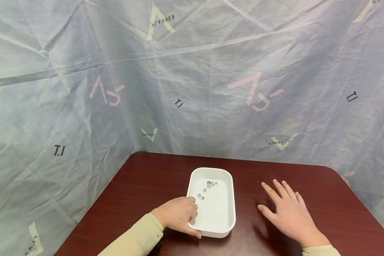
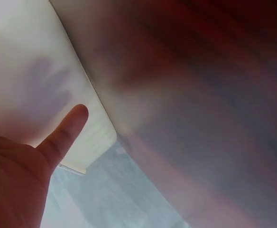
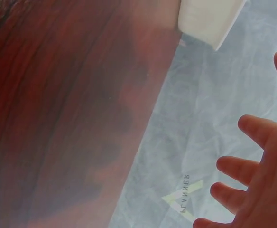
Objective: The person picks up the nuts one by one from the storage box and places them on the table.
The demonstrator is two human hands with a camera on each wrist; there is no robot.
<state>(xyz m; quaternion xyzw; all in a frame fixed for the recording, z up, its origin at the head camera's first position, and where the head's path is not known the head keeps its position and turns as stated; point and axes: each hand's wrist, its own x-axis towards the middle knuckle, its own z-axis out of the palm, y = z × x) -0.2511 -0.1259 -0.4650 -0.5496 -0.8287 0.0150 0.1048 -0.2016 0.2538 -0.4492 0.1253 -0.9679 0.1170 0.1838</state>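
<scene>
A white rectangular tray [image 1: 216,215] with rounded corners stands on the dark red table. Several small, shiny, silvery round pieces [image 1: 204,190] lie scattered over its far and left part. My left hand [image 1: 178,215] grips the tray at its near left corner, fingers curled over the rim and thumb along the outside. In the left wrist view that thumb lies against the tray's pale outer wall [image 2: 93,135]. To the right of the tray, my right hand [image 1: 289,213] hovers over the table, palm down, fingers spread and holding nothing.
The dark red wooden table [image 1: 160,177] has rounded far corners. A grey printed cloth [image 1: 198,117] hangs behind it and along both sides. Light sleeves [image 1: 137,234] cover both forearms.
</scene>
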